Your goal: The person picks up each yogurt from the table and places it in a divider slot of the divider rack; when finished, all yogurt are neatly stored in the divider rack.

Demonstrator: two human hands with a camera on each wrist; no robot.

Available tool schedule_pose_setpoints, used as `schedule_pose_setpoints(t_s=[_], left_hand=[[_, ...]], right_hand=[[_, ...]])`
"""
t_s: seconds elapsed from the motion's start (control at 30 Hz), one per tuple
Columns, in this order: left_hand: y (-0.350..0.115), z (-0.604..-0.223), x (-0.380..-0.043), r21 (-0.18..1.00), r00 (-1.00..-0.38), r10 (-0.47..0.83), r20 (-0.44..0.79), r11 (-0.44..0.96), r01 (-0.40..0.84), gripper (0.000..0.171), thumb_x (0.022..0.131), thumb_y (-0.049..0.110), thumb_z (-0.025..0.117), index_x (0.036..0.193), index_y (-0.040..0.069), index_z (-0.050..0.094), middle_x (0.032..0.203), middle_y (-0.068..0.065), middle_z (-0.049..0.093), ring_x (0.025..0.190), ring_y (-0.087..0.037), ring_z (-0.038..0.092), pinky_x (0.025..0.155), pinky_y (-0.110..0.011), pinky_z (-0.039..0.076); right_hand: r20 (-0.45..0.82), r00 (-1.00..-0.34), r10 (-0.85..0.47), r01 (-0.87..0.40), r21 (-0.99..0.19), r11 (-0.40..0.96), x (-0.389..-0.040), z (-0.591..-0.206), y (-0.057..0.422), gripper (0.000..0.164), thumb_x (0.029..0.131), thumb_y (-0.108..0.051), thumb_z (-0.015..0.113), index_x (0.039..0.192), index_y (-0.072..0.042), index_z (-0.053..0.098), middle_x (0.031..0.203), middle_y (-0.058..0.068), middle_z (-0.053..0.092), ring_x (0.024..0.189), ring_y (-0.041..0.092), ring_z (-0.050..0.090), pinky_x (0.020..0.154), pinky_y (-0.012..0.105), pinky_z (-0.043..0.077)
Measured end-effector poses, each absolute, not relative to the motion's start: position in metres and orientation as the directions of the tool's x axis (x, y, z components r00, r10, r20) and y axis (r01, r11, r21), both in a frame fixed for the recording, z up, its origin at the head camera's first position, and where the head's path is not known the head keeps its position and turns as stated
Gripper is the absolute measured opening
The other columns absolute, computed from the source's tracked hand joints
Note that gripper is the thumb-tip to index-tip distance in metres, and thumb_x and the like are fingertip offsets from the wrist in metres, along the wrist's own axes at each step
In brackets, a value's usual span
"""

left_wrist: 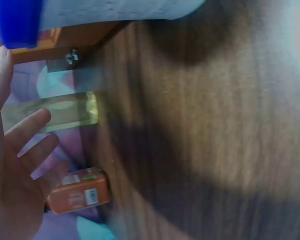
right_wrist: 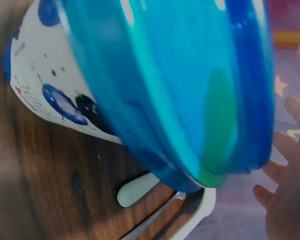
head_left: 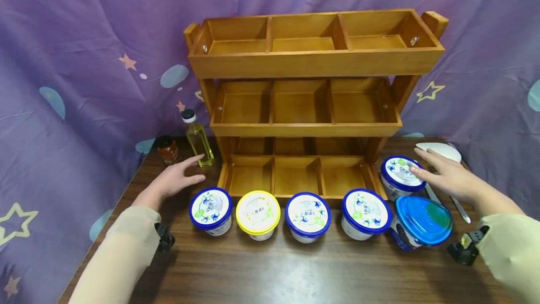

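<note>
My left hand [head_left: 174, 183] hovers with fingers spread, between an oil bottle [head_left: 198, 140] and a blue-lidded tub [head_left: 210, 208]; it holds nothing. In the left wrist view its thumb tip is close to a tub's blue rim [left_wrist: 19, 22]. My right hand [head_left: 449, 177] is spread above a blue-lidded tub [head_left: 402, 172] at the right; whether it touches the lid I cannot tell. Just below that hand sits a tub with a translucent blue lid [head_left: 423, 219]. A yellow-lidded tub [head_left: 258, 212] and two blue-lidded tubs [head_left: 308, 215], [head_left: 366, 211] complete the front row.
A three-tier wooden rack [head_left: 314, 64] with divided compartments stands behind the tubs. A red-brown jar [head_left: 168, 150] is at the back left. White-handled utensils [head_left: 440, 150] lie at the right. A purple curtain [head_left: 63, 83] hangs behind the wooden table [head_left: 236, 271].
</note>
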State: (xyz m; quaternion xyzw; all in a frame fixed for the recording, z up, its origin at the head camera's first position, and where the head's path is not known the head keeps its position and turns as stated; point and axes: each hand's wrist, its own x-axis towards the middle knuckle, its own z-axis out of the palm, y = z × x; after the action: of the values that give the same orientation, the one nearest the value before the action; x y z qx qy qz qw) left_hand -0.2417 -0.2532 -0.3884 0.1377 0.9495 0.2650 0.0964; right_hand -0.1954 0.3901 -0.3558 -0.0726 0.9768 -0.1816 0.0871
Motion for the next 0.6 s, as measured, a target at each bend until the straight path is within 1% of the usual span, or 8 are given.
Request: schedule_pose_setpoints(t_s=[0.13,0.37,0.5,0.6], left_hand=[[-0.252,-0.400,-0.243,0.567,-0.941,0.316,-0.117,0.799,0.197,0.073,0.088,0.044,0.062,0.147,0.014,0.031,0.136,-0.026,0.044,0.125,-0.047,0.038,0.100,-0.060,0.027],[-0.245,-0.411,-0.249,0.621,-0.942,0.323,-0.092,0.758,0.199,0.065,0.090,0.033,0.063,0.144,0.010,0.037,0.139,-0.024,0.042,0.127,-0.044,0.036,0.100,-0.060,0.026],[-0.239,-0.416,-0.255,0.672,-0.922,0.377,-0.088,0.705,0.224,0.066,0.090,0.033,0.063,0.145,0.007,0.035,0.137,-0.025,0.043,0.125,-0.043,0.039,0.101,-0.058,0.027],[-0.235,-0.418,-0.257,0.724,-0.899,0.426,-0.104,0.652,0.226,0.067,0.090,0.033,0.062,0.145,0.007,0.033,0.133,-0.026,0.047,0.122,-0.042,0.044,0.101,-0.056,0.029]], right_hand=[[-0.137,-0.973,-0.185,-0.118,-0.391,0.913,-0.195,-0.358,0.388,0.079,0.096,-0.045,0.046,0.145,0.008,0.014,0.142,0.041,0.015,0.127,0.059,0.014,0.093,0.071,0.016],[-0.145,-0.969,-0.201,-0.125,-0.415,0.901,-0.198,-0.357,0.381,0.078,0.096,-0.048,0.045,0.147,0.003,0.016,0.145,0.038,0.013,0.128,0.058,0.013,0.094,0.071,0.015],[-0.148,-0.967,-0.205,-0.125,-0.428,0.895,-0.197,-0.356,0.379,0.079,0.094,-0.047,0.049,0.147,0.003,0.018,0.145,0.038,0.013,0.128,0.058,0.014,0.094,0.071,0.016],[-0.145,-0.967,-0.207,-0.127,-0.430,0.894,-0.197,-0.356,0.378,0.080,0.092,-0.046,0.054,0.146,0.004,0.020,0.143,0.038,0.017,0.128,0.057,0.017,0.094,0.071,0.017]])
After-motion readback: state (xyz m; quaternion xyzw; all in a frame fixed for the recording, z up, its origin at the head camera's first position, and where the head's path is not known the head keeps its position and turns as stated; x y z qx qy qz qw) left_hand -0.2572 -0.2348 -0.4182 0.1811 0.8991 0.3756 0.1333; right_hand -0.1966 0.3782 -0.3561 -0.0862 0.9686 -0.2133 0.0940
